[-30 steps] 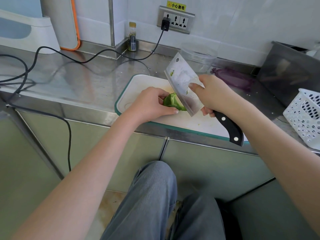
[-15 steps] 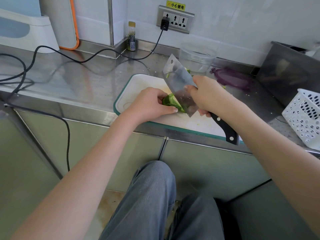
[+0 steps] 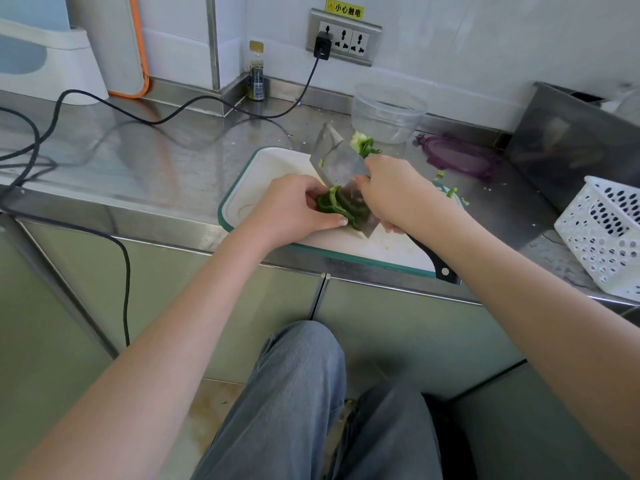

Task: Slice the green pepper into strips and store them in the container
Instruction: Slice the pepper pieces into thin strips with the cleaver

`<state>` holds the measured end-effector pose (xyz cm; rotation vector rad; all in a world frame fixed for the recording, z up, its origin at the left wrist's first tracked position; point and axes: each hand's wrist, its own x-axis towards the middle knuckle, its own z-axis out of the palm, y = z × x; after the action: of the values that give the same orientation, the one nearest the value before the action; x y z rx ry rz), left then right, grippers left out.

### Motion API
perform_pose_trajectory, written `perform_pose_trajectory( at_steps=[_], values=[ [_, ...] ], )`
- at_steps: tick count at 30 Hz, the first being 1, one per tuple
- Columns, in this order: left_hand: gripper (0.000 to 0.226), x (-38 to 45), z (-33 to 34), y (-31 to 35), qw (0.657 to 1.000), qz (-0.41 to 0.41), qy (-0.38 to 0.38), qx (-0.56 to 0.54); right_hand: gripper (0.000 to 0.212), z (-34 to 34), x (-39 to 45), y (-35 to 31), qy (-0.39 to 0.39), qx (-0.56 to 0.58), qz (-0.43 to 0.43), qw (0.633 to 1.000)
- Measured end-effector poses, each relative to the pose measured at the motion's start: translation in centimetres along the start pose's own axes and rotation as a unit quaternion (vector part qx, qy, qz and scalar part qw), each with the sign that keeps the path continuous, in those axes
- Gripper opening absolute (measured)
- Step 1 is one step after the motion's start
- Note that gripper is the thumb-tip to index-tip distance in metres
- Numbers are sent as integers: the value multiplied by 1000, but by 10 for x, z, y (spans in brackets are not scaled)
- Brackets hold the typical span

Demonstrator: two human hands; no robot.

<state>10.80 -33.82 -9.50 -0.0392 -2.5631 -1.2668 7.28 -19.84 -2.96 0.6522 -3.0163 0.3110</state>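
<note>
A piece of green pepper [image 3: 332, 204] lies on the white cutting board [image 3: 263, 174] with a green rim. My left hand [image 3: 294, 211] holds the pepper down, fingers curled over it and thumb beside it. My right hand [image 3: 394, 192] grips a cleaver [image 3: 337, 164] by its black handle, with the blade down on the pepper next to my left fingers. The pepper's core [image 3: 362, 143] and a few green scraps [image 3: 450, 192] lie at the board's far right. A clear plastic container [image 3: 388, 112] stands behind the board, with its purple lid [image 3: 457, 157] to the right.
A white perforated basket [image 3: 606, 237] sits at the right counter edge, a metal box [image 3: 571, 140] behind it. A black cable [image 3: 173, 112] runs from the wall socket [image 3: 343, 36] across the steel counter. A small bottle [image 3: 256, 74] stands in the back corner.
The cleaver has come down from a raised tilt onto the pepper, and its blade now stands steeper. My left hand has stayed on the pepper.
</note>
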Motion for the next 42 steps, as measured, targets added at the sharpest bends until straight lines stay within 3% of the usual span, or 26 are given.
perform_pose_trajectory(
  at_steps=[4,11,20,23,27,30,33,37,42],
  values=[
    [45,-1,-1,1,999,-7,21,-29,6,1,7,-3,-19,-30,16,999],
    [30,-1,-2,-2,999,2,7,-38,15,3,23,-7,-11,35,14,999],
    [37,3,0,-7,995,16,91,-23,17,-1,7,-12,-44,58,59,996],
    [35,2,-2,-8,996,0,76,-49,22,-2,1,-5,-39,23,38,998],
    [26,1,-4,-8,995,-6,40,-87,34,-5,5,7,-77,37,102,991],
    [27,-1,-3,-7,997,-10,34,-70,35,-13,8,28,-51,52,124,990],
    [27,-2,-2,-5,998,-5,26,-61,58,-25,7,50,-66,9,162,984],
    [27,-3,-3,-2,999,-11,18,-45,28,-39,11,62,30,128,170,977],
    [23,-4,-4,-1,998,-16,6,-68,37,-43,9,57,54,128,131,982]
  ],
)
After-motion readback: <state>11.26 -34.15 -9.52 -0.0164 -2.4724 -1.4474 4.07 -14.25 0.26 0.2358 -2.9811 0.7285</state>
